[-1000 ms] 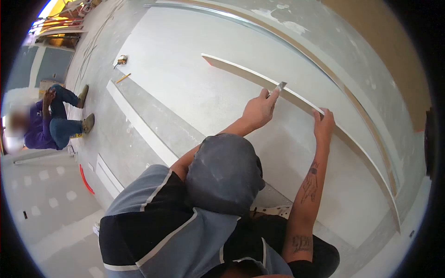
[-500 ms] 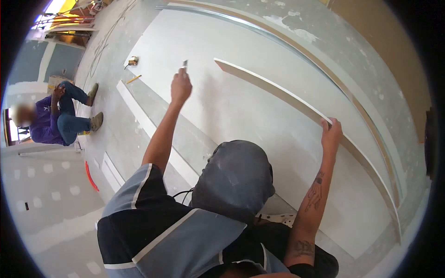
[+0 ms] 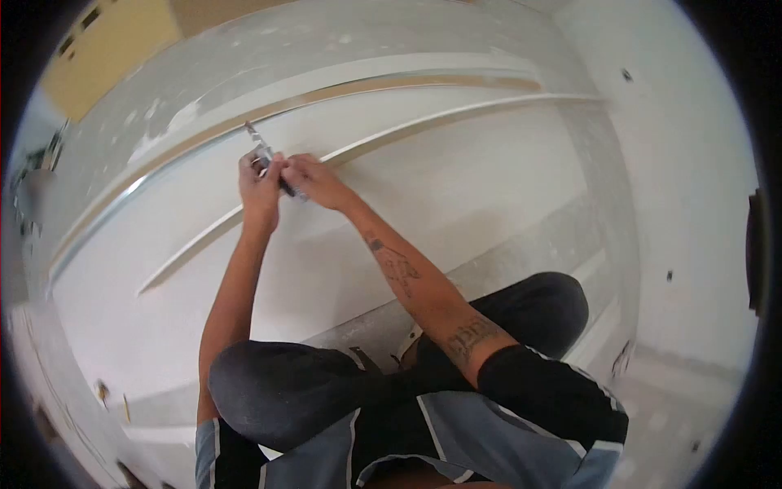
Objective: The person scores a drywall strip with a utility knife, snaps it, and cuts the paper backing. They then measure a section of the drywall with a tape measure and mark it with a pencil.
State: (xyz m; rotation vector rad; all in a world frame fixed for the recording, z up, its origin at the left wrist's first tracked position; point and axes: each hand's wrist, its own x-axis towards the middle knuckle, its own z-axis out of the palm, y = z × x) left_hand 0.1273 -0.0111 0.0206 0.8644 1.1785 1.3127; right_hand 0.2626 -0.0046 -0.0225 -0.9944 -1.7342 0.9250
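My left hand (image 3: 259, 196) is closed around a utility knife (image 3: 265, 151) with a silver body, its blade end pointing up and away to the left. My right hand (image 3: 319, 182) meets it there, fingers pinched at the knife's handle end. Both hands are over a large white drywall sheet (image 3: 472, 175) on the floor. A long, narrow drywall strip (image 3: 191, 243) stands on edge across the sheet and passes behind my hands. Beyond the knife tip runs a shiny metal track (image 3: 134, 187) beside a tan-edged strip (image 3: 350, 90).
A tape measure (image 3: 102, 393) and a yellow pencil (image 3: 126, 407) lie at the lower left. My bent knees (image 3: 281, 383) are close to the sheet's near edge. A white wall (image 3: 684, 163) rises on the right, and cables (image 3: 57, 391) cross the floor at far left.
My view has turned and lowered. My right hand has let go of the drywall strip and come to the knife, bringing both hands together. The seated person has left the clear view.
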